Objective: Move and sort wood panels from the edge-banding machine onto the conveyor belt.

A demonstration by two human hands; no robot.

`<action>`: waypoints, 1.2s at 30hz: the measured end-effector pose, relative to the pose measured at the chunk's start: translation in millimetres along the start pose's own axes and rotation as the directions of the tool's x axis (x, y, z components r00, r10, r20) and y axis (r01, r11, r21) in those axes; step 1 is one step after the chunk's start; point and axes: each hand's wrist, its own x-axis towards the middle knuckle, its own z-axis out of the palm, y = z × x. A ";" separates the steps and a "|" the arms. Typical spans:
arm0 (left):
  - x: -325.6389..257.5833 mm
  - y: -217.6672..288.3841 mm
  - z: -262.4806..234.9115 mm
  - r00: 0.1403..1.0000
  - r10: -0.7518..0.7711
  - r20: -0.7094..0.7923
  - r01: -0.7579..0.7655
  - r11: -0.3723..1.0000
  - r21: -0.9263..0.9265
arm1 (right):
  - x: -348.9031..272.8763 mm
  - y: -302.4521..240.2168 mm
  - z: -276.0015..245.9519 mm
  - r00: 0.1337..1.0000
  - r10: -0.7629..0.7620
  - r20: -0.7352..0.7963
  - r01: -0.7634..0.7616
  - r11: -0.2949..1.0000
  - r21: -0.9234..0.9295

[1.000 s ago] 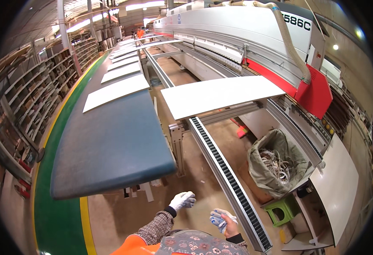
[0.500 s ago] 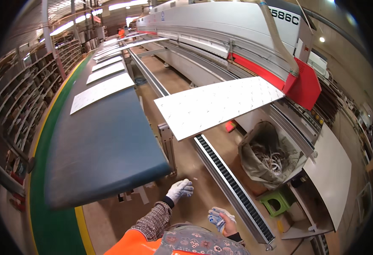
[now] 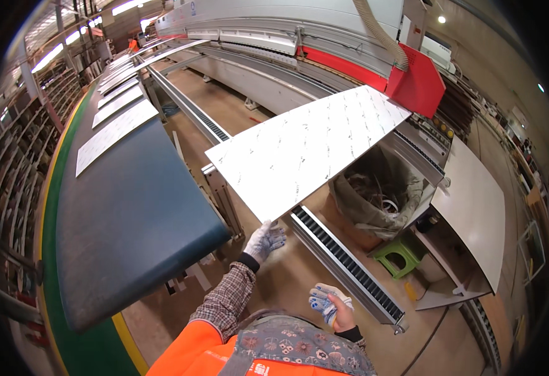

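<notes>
A large white panel [image 3: 305, 147] with rows of faint print lies across the roller rails, its far end by the red machine cover. My left hand [image 3: 265, 242], in a white glove with blue dots, is at the panel's near corner, fingers a little bent and apart. Whether it touches the corner I cannot tell. My right hand [image 3: 334, 307] hangs low before my apron, its fingers curled in and nothing visible in them. Its glove leaves the thumb bare. A narrow roller rail [image 3: 346, 266] runs between the panel and my right side.
At left stands a dark blue conveyor belt [image 3: 136, 219] carrying several white panels [image 3: 116, 135]. A long machine with a red cover [image 3: 417, 81] fills the back. To the right are a sack of scraps [image 3: 381, 194], a green stool [image 3: 396, 258] and a pale tabletop [image 3: 471, 213].
The panel now appears nearer to me and further left, with the view shifted too. My left hand has reached forward to its corner. My right hand stays low, its fingers still curled.
</notes>
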 end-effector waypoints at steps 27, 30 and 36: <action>-87.2 -101.8 93.6 0.981 -0.052 0.189 0.050 0.999 0.015 | -68.0 -74.6 -43.4 0.978 -0.191 -0.088 0.191 0.982 -0.006; -94.2 -101.0 95.0 0.981 -0.047 0.186 0.038 0.998 0.049 | -63.5 -88.1 -43.4 0.984 -0.164 -0.065 0.161 0.986 -0.038; -108.4 -76.7 70.3 0.975 -0.066 0.212 0.049 0.995 0.083 | -26.3 -105.0 6.1 0.989 -0.144 0.040 0.149 0.974 -0.169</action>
